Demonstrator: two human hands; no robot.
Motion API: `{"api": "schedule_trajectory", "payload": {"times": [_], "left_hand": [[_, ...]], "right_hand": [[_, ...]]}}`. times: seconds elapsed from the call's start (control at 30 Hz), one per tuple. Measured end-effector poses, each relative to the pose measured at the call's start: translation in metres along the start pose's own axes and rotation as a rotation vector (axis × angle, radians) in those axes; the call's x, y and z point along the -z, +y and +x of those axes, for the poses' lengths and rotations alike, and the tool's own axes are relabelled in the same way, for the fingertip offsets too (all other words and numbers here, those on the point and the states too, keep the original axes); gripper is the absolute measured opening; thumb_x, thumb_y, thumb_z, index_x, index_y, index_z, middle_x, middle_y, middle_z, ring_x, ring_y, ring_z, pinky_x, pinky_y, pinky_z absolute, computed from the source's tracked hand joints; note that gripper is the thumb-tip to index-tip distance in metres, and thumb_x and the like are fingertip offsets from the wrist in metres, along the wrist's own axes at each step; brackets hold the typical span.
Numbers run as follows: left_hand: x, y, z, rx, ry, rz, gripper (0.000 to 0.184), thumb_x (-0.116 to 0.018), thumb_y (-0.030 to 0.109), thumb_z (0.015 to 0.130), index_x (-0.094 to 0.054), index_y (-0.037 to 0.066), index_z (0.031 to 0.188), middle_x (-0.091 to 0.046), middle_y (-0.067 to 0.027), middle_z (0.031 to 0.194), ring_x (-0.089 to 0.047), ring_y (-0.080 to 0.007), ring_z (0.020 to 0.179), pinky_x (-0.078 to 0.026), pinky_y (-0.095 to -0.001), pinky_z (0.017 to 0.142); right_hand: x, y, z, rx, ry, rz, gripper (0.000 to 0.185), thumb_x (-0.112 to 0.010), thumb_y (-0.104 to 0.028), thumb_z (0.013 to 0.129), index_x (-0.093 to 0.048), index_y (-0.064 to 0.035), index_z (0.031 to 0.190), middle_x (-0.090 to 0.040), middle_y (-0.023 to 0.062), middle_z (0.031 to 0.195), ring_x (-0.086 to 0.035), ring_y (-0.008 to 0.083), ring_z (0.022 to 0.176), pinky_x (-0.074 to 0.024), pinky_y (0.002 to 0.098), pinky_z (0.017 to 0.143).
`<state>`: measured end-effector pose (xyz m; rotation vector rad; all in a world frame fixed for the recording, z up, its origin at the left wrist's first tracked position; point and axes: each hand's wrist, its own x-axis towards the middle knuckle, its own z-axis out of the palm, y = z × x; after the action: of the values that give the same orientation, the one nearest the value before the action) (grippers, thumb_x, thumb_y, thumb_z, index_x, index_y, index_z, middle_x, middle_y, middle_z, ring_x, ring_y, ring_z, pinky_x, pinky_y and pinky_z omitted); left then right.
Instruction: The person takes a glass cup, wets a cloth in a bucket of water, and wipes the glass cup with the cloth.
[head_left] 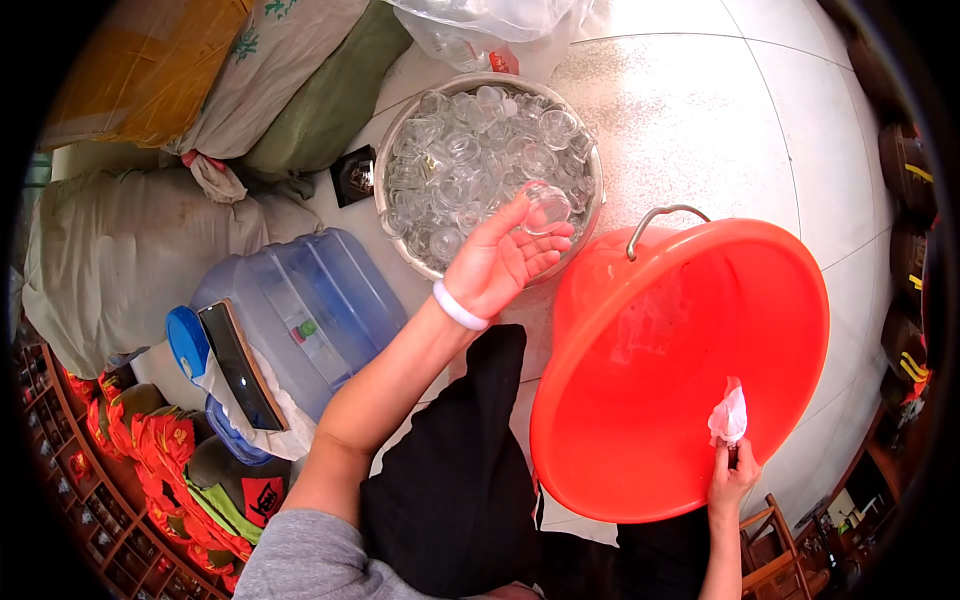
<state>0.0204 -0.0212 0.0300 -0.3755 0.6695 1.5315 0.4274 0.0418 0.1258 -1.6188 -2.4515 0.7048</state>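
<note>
My left hand [500,262], with a pale bracelet at the wrist, holds a small clear glass cup [546,208] between thumb and fingers, palm up. Beneath it stands a round metal basin [597,190] heaped with similar clear glass pieces [470,150]. My right hand [735,470] pinches a crumpled white cloth or tissue [729,414] over the near right side of a large red plastic tub [630,350]. The tub is tilted with its opening towards me, and its metal handle [650,225] sticks up at the far edge.
On the left lies a blue water container [310,300] with a phone [240,365] on it. Sacks [130,250] and a cardboard box [150,70] stand behind. A clear plastic bag [500,30] sits beyond the basin. Dark items with yellow marks line the right edge.
</note>
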Motion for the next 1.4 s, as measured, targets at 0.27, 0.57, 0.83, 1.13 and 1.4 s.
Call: {"api": "schedule_trajectory", "payload": {"times": [0.27, 0.57, 0.83, 1.13, 1.4], "left_hand": [[-0.009, -0.002, -0.005, -0.168, -0.006, 0.097, 0.029, -0.057, 0.011, 0.086, -0.048, 0.003, 0.112, -0.052, -0.0219, 0.117, -0.058, -0.0308, 0.101, -0.050, -0.0367, 0.085], [-0.023, -0.004, -0.014, -0.474, 0.000, 0.410, 0.049, -0.056, -0.013, 0.075, -0.045, 0.006, 0.119, -0.050, -0.0158, 0.122, -0.056, -0.0361, 0.106, -0.052, -0.0426, 0.083], [-0.019, -0.009, -0.015, -0.526, -0.016, 0.497, 0.050, -0.056, -0.014, 0.075, -0.044, 0.000, 0.122, -0.052, -0.0192, 0.120, -0.056, -0.0336, 0.107, -0.051, -0.0429, 0.088], [-0.016, -0.010, -0.018, -0.520, -0.051, 0.539, 0.041, -0.056, -0.013, 0.076, -0.050, -0.005, 0.115, -0.058, -0.0199, 0.111, -0.058, -0.0277, 0.104, -0.049, -0.0381, 0.090], [-0.017, -0.015, -0.020, -0.599, -0.019, 0.640, 0.042, -0.058, -0.013, 0.076, -0.049, -0.007, 0.116, -0.058, -0.0193, 0.113, -0.058, -0.0249, 0.104, -0.048, -0.0354, 0.091]], "right_hand": [[0.001, 0.000, 0.000, -0.002, -0.014, -0.012, 0.006, -0.060, 0.000, 0.082, -0.055, 0.0014, 0.079, -0.044, 0.0022, 0.054, -0.038, 0.0083, 0.049, -0.0292, 0.0248, 0.045], [0.005, 0.000, 0.000, -0.050, -0.074, -0.047, 0.007, -0.062, 0.001, 0.076, -0.057, 0.0007, 0.082, -0.060, 0.0138, 0.063, -0.060, 0.0263, 0.056, -0.0447, 0.0314, 0.052], [0.005, -0.001, 0.001, -0.039, -0.065, -0.037, 0.008, -0.060, 0.002, 0.076, -0.058, 0.0008, 0.083, -0.061, 0.0140, 0.064, -0.062, 0.0264, 0.058, -0.0459, 0.0315, 0.053], [0.005, -0.002, 0.001, -0.022, -0.047, -0.016, 0.008, -0.062, 0.002, 0.076, -0.058, 0.0007, 0.082, -0.061, 0.0137, 0.064, -0.061, 0.0260, 0.056, -0.0452, 0.0313, 0.052], [0.005, -0.003, 0.001, -0.028, -0.055, -0.025, 0.009, -0.063, 0.001, 0.076, -0.058, 0.0003, 0.083, -0.061, 0.0129, 0.064, -0.061, 0.0255, 0.056, -0.0454, 0.0312, 0.052]]}}
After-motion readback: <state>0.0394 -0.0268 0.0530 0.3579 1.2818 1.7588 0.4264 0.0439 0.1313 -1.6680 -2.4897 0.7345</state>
